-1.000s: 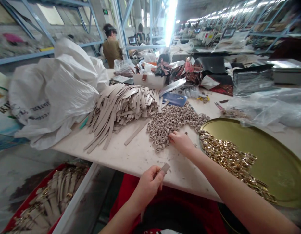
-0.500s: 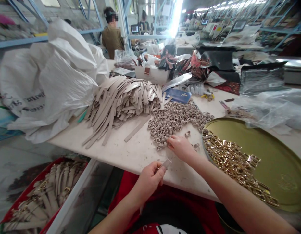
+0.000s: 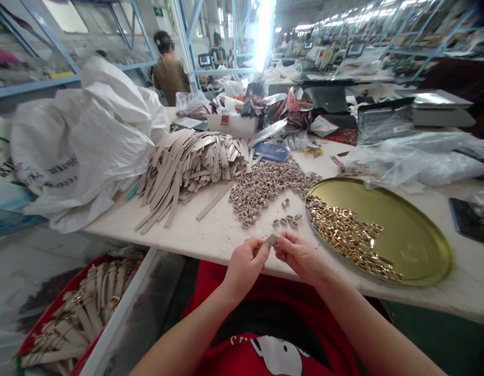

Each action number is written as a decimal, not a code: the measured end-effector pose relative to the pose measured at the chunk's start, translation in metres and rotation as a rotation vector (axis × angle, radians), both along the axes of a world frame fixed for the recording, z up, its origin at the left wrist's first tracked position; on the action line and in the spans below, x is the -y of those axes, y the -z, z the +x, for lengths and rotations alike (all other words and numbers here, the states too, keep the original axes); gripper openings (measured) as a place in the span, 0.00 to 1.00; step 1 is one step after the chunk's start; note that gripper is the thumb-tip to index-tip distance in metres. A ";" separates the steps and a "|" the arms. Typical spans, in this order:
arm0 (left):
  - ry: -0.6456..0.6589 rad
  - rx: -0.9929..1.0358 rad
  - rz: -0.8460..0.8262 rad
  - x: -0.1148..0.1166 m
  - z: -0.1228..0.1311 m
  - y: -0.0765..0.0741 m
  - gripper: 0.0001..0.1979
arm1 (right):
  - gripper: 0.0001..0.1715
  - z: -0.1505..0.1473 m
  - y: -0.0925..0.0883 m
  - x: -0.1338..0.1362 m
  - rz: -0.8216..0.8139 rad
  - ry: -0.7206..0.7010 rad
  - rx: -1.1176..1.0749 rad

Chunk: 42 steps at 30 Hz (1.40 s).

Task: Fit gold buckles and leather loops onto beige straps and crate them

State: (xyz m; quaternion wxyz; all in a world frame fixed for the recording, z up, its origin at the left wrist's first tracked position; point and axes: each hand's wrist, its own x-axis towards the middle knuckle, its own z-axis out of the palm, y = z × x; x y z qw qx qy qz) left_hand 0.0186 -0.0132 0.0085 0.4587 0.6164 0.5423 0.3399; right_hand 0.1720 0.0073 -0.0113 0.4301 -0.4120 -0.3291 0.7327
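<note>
Now, that short beige leather strip (image 3: 270,239) sits pinched in your curled left hand (image 3: 245,267); your half-closed right hand (image 3: 298,256) is right at its end, contact unclear. It looks light and fairly stiff, so hold its edges. Leather loops (image 3: 261,189) lie beyond, a brass tray (image 3: 416,235) right.
</note>
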 end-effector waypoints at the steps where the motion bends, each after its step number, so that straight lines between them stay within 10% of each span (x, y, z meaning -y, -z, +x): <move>1: -0.002 -0.057 0.032 0.003 0.002 -0.002 0.14 | 0.19 0.000 0.001 0.004 -0.023 0.035 -0.043; 16: 0.243 -0.376 0.007 0.019 0.000 -0.006 0.12 | 0.17 0.002 0.016 0.036 0.306 0.122 0.322; 31: 0.254 -0.198 -0.083 0.003 0.009 0.012 0.14 | 0.14 0.006 0.036 0.026 -0.006 0.049 0.119; 42: 0.237 -0.320 -0.082 -0.006 0.009 0.021 0.10 | 0.13 -0.002 0.035 0.025 0.273 0.312 0.619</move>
